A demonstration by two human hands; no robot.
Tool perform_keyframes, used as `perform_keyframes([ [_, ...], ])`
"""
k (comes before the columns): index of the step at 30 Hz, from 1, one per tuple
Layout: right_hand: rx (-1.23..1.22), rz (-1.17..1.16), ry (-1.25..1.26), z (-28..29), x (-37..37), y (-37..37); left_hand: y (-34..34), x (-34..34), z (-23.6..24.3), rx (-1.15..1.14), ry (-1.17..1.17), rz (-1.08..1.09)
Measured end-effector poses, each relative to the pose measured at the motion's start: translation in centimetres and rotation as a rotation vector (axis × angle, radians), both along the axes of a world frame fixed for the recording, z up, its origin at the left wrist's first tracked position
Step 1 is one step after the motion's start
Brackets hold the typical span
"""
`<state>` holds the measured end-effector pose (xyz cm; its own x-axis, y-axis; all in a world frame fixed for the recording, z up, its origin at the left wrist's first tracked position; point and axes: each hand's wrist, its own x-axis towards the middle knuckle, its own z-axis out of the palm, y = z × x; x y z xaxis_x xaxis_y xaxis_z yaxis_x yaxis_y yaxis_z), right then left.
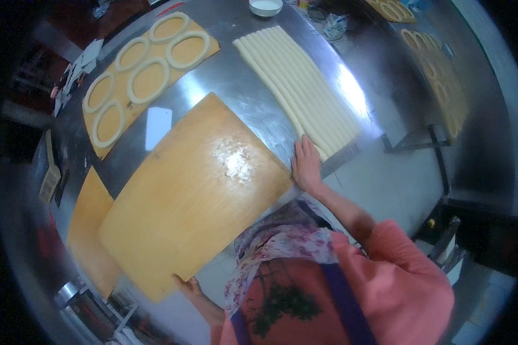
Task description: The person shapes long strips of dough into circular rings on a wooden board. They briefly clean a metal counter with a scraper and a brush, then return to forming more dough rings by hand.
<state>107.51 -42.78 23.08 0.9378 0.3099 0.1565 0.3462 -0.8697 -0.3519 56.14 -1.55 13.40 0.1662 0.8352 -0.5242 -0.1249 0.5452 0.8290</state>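
Observation:
A large bare wooden board (178, 190) lies at an angle across the near side of the metal table, its lower end reaching past the edge. My left hand (194, 290) grips the board's near edge, its fingers partly hidden beneath it. My right hand (307, 165) has its fingers stretched out against the near end of the leftmost dough rope, beside the board's right corner. Several pale dough ropes (296, 86) lie side by side in a flat row. Farther left, a second wooden board (145, 105) carries several dough rings (148, 80).
A white rectangular scraper (158, 127) lies between the two boards on the metal table (230, 80). Another wooden board (89, 230) stands at the left edge. A white bowl (265, 7) sits at the back. More dough rings on boards (443, 86) appear far right.

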Motion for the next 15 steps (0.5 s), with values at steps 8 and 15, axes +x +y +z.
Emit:
perform_keyframes([
  [8,0.072,0.085,0.025,0.5,3.7,2.9,0.2,3.6,10.4,0.555,1.027,0.411],
  [15,0.183,0.05,0.232,1.3,4.5,2.7,-4.6,44.6,20.1,0.825,0.313,-0.297],
])
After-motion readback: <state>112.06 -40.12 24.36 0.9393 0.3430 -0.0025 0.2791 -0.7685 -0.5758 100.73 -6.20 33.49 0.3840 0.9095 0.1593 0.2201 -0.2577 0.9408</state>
